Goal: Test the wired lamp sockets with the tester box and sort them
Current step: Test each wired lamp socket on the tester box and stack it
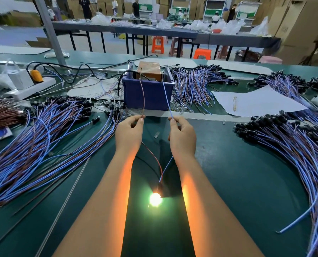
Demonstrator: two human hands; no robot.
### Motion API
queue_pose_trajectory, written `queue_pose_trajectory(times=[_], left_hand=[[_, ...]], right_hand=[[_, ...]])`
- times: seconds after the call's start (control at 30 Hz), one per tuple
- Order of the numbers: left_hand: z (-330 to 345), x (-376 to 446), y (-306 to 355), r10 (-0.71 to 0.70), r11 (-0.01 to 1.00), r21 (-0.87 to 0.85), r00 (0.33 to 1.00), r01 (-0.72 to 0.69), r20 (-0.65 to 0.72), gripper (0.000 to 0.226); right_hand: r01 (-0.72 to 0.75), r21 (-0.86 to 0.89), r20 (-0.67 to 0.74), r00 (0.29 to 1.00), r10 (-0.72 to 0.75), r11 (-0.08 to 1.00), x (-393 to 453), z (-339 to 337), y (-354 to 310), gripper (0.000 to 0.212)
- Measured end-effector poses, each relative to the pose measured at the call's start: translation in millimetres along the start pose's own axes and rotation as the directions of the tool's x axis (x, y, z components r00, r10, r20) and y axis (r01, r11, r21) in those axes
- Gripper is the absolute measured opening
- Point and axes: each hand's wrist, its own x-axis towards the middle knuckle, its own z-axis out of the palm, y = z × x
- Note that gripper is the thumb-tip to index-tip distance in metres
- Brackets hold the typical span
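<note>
Glowing bulb (155, 199) down near the body, between the forearms — this socket (160, 187) passes! Left hand (129, 133) pinches the brown lead (143, 97), right hand (182, 135) pinches the blue lead (166, 97), fingers clamped tight on each contact. Tester box (148, 89) sits just beyond the fingertips. Risk now: a slipping pinch breaks contact, or bare ends touch and short.

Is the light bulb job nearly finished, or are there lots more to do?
Hard to tell how many are done: piles lie left and right, and I can't tell tested from untested. In hand: the left hand pinches the brown wire, the right hand the blue wire, and the bulb glows. It still needs sorting.
</note>
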Motion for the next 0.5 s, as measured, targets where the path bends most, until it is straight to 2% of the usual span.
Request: queue_pose_trajectory(times=[0.5], left_hand=[[-0.8, -0.4, 1.1, -0.014, 1.0, 0.003, 1.0, 0.014, 0.003, 0.019]], right_hand=[[0.021, -0.02, 0.013, 1.0, -0.021, 1.0, -0.8, -0.6, 2.5, 0.023]])
